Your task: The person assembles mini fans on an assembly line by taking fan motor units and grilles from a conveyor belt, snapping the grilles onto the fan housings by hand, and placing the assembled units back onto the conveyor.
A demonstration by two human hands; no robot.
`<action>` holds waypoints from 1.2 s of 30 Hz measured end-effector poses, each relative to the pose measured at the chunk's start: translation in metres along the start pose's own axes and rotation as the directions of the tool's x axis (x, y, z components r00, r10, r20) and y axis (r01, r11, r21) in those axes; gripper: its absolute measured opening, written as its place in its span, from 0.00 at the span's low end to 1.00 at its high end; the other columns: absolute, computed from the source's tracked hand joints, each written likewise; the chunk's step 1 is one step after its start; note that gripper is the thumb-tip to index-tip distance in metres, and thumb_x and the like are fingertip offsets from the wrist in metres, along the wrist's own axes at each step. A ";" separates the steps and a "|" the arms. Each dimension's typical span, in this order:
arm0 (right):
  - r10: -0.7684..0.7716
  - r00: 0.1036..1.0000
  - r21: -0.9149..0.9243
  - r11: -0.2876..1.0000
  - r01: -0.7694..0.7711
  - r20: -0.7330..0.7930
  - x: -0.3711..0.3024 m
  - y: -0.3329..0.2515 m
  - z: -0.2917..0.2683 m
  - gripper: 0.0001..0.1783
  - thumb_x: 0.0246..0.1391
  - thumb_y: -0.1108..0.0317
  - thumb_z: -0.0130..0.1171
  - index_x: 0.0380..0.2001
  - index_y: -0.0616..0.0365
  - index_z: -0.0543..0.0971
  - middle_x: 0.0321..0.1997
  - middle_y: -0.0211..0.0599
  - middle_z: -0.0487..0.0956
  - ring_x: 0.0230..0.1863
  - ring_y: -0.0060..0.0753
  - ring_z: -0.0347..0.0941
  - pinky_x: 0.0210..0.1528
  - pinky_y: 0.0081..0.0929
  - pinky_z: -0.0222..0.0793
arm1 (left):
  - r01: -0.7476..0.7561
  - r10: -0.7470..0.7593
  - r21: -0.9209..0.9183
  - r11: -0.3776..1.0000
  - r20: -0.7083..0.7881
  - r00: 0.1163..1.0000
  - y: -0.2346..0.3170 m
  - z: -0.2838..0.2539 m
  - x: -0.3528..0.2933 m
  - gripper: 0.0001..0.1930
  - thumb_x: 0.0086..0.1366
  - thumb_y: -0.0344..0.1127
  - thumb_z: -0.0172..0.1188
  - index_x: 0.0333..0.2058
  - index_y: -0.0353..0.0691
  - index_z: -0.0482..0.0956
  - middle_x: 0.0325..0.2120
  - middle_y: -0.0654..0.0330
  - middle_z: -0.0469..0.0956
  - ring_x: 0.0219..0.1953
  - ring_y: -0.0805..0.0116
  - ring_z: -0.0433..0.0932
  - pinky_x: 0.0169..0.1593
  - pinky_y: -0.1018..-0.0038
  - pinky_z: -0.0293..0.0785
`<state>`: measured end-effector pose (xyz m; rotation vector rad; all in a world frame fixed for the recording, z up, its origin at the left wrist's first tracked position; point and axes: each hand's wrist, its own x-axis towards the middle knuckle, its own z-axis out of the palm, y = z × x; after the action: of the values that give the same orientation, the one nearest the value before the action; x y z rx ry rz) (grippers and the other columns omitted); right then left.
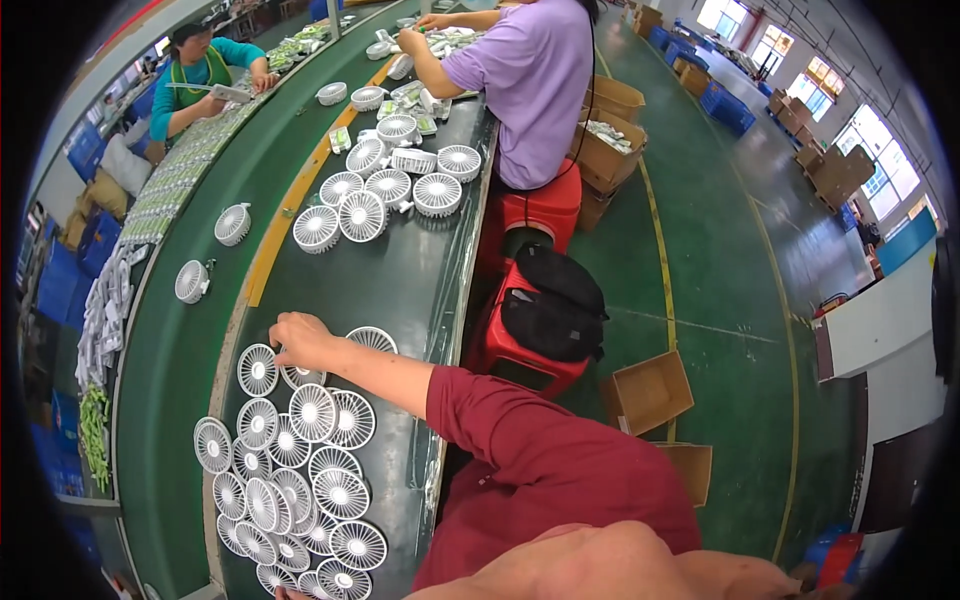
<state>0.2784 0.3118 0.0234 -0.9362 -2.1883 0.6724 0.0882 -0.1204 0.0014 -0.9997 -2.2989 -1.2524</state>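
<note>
Stretched out over the near bench, my right hand point(303, 342) has its fingers bent down onto a round white fan grille point(302, 377), closed at its edge. Another white grille point(258, 371) lies right beside the fingertips. Below, several more spoked grilles point(288, 441) overlap in a loose pile on the dark bench top point(400, 480). Only a sliver of my left hand point(288, 594) shows at the lower edge, by the pile's near end; its fingers are cut off from view.
Several white fan heads point(362, 216) stand farther up the bench. Two more, including one fan head point(192, 282), lie on the green belt point(170, 400). A person in purple point(540, 90) sits ahead; another in teal works across. Red stools point(520, 350) and cartons point(648, 392) stand at right.
</note>
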 end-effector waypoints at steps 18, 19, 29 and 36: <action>0.059 0.936 0.439 0.892 0.105 -0.346 0.002 0.013 -0.078 0.12 0.50 0.64 0.65 0.29 0.62 0.79 0.27 0.38 0.80 0.30 0.25 0.77 0.35 0.25 0.71 | 0.130 -0.130 -0.048 0.990 0.015 0.991 -0.016 0.004 -0.005 0.09 0.66 0.29 0.54 0.43 0.35 0.76 0.31 0.66 0.76 0.31 0.82 0.71 0.35 0.84 0.67; 0.105 0.950 0.461 0.886 0.046 -0.295 -0.001 0.015 -0.081 0.12 0.50 0.62 0.64 0.30 0.62 0.79 0.28 0.39 0.81 0.30 0.28 0.77 0.35 0.27 0.71 | 0.135 -0.135 -0.051 0.990 0.006 0.991 -0.015 0.003 -0.004 0.09 0.66 0.29 0.54 0.43 0.35 0.77 0.31 0.66 0.76 0.31 0.82 0.71 0.34 0.84 0.67; 0.011 1.000 -0.126 0.992 -0.012 -0.010 -0.125 0.022 -0.090 0.36 0.43 0.57 0.69 0.55 0.57 0.70 0.53 0.50 0.72 0.56 0.52 0.66 0.58 0.40 0.61 | 0.105 -0.106 -0.012 0.994 -0.051 0.993 -0.004 -0.004 -0.003 0.08 0.59 0.27 0.56 0.38 0.38 0.79 0.31 0.60 0.77 0.27 0.73 0.72 0.33 0.78 0.69; 0.113 0.992 -0.070 0.992 -0.109 0.056 -0.120 0.029 -0.101 0.46 0.37 0.57 0.74 0.60 0.56 0.65 0.54 0.52 0.72 0.53 0.50 0.70 0.54 0.38 0.66 | 0.125 -0.125 -0.009 0.992 -0.077 0.989 0.000 0.002 -0.003 0.07 0.59 0.29 0.56 0.36 0.40 0.78 0.31 0.58 0.77 0.27 0.66 0.76 0.33 0.73 0.72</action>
<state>0.4283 0.2575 0.0261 -1.0921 -2.2365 0.6913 0.0903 -0.1208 -0.0018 -0.8038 -2.3304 -1.3212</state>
